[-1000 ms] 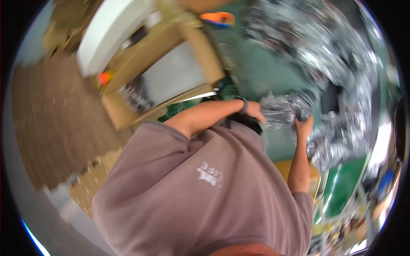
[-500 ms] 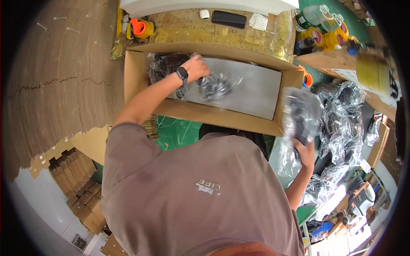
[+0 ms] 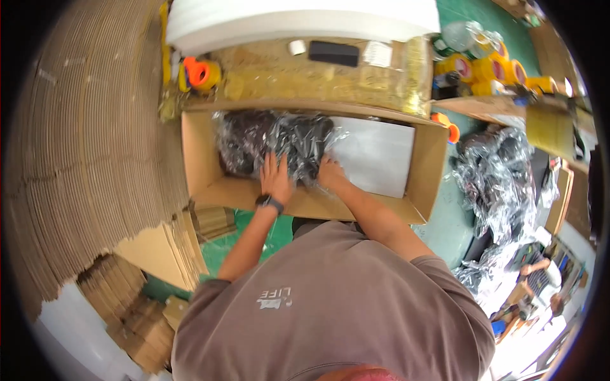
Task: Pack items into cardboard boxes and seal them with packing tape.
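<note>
A long open cardboard box (image 3: pixel 424 165) lies in front of me. In its left half sit dark items in see-through plastic, a brownish one (image 3: pixel 244 136) at the far left and a blackish one (image 3: pixel 305 136) beside it. My left hand (image 3: pixel 276 179), with a dark watch on the wrist, rests its outstretched fingers on the plastic. At the blackish item's right edge, my right hand (image 3: pixel 330 174) has its fingers curled on the wrapped item. A flat grey-white sheet (image 3: pixel 378 152) lies in the box's right half. The wrapped items' exact kind is hard to make out.
Stacked flat cardboard (image 3: pixel 95 140) rises at the left. White foam (image 3: pixel 305 22), an orange tape dispenser (image 3: pixel 200 73) and a black flat case (image 3: pixel 333 53) lie beyond the box. More plastic-wrapped dark items (image 3: pixel 499 178) and yellow tape rolls (image 3: pixel 489 68) are at the right. A person (image 3: pixel 543 276) is farther off.
My right hand has brought a wrapped dark item from the right into the box, against the other one. My left hand has moved nearer and lies on the plastic.
</note>
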